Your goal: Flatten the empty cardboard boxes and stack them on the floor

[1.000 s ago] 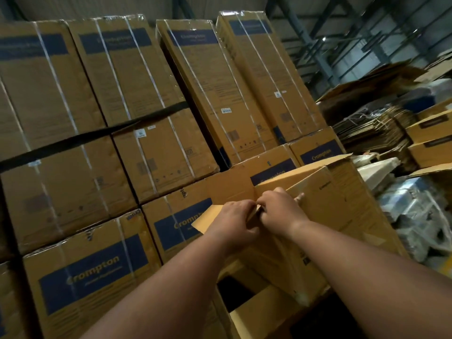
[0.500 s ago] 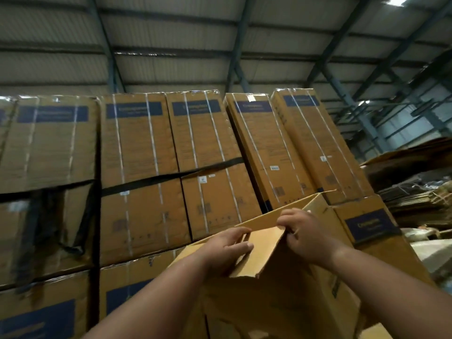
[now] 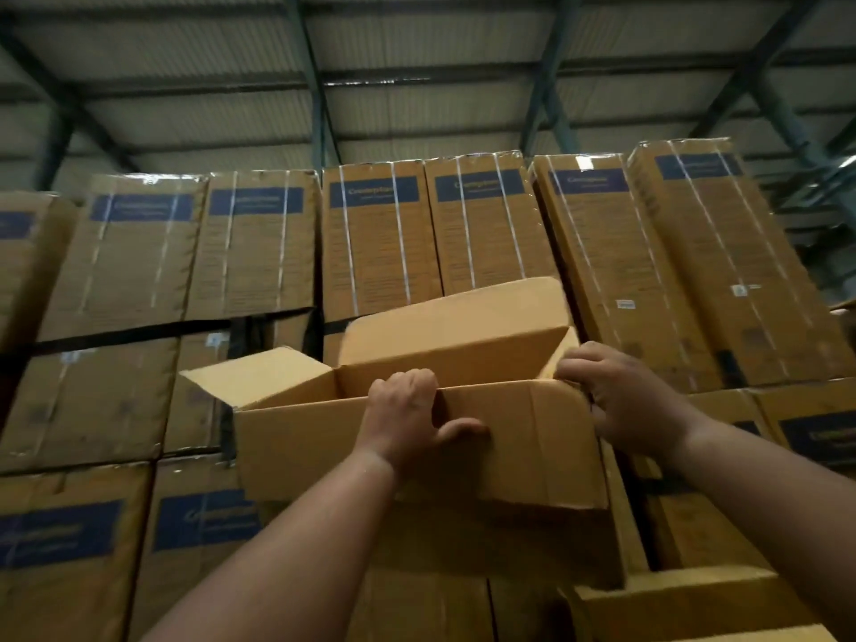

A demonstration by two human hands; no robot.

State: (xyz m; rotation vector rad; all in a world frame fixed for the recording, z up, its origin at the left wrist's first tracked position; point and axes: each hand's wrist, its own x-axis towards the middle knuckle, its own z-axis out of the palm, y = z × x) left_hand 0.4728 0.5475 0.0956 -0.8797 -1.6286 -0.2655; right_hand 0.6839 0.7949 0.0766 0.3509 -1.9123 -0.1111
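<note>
Open cardboard box point(image 3: 324, 437) in left hand point(image 3: 403, 410); right hand point(image 3: 625, 400) at its corner

Roof: we see corrugated sheeting point(image 3: 194, 108) on dark steel beams point(image 3: 308, 76).
Wall of goods: we face stacked, strapped cartons point(image 3: 380, 238) with blue labels, tall ones above.
Light: dim; we catch a bright patch point(image 3: 850, 162) at far right.

A single head-worn camera looks forward and sharply upward, close behind an open cardboard box point(image 3: 417, 437) held up at arm's reach. Both forearms enter from the bottom edge. Beyond rises a wall of stacked cartons point(image 3: 380, 234), with the corrugated roof point(image 3: 417, 62) and steel beams filling the upper frame.
</note>
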